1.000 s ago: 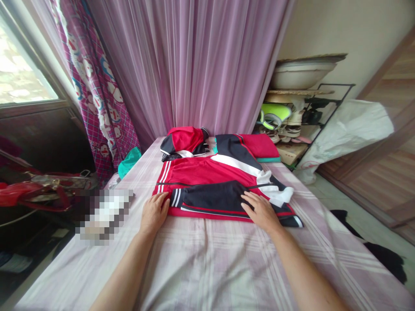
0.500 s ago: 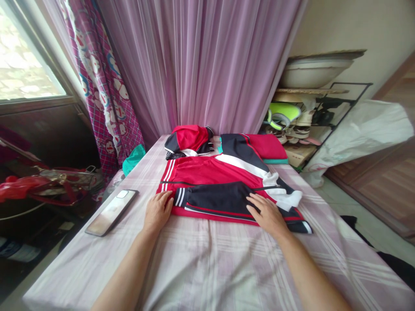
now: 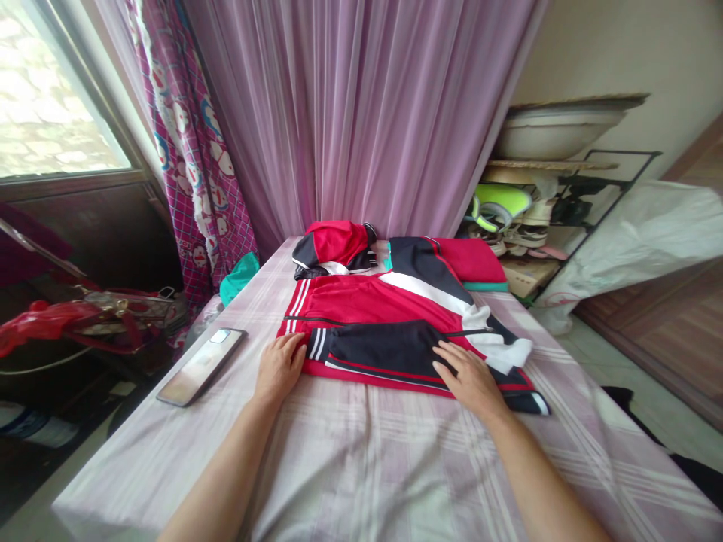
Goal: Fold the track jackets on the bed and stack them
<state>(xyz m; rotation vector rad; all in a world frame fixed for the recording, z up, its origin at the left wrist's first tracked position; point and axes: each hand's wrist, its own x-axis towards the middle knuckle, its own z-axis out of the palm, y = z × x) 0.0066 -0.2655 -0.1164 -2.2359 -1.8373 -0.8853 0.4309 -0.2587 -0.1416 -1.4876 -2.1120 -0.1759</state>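
A red, black and white track jacket (image 3: 361, 297) lies spread on the table, its near black sleeve folded across the body. My left hand (image 3: 281, 364) rests flat at the striped hem and cuff, fingers stretched out. On the sleeve's right part lies my right hand (image 3: 468, 373), fingers spread, pressing on the cloth. The white collar area is bunched at the right end. Behind the jacket sit a crumpled red and black garment (image 3: 339, 245) and, to the right, a folded red garment (image 3: 471, 258) over a teal one.
A phone (image 3: 202, 367) lies on the plaid tablecloth (image 3: 361, 467) at the left. Purple curtains (image 3: 367, 113) hang behind the table. To the right stands a rack with shoes (image 3: 528, 233) and a basin (image 3: 565, 132), beside a white plastic bag (image 3: 649, 233).
The whole view has shifted slightly, so everything appears a little farther right. Both hands keep their places on the jacket, and the cloth looks the same.
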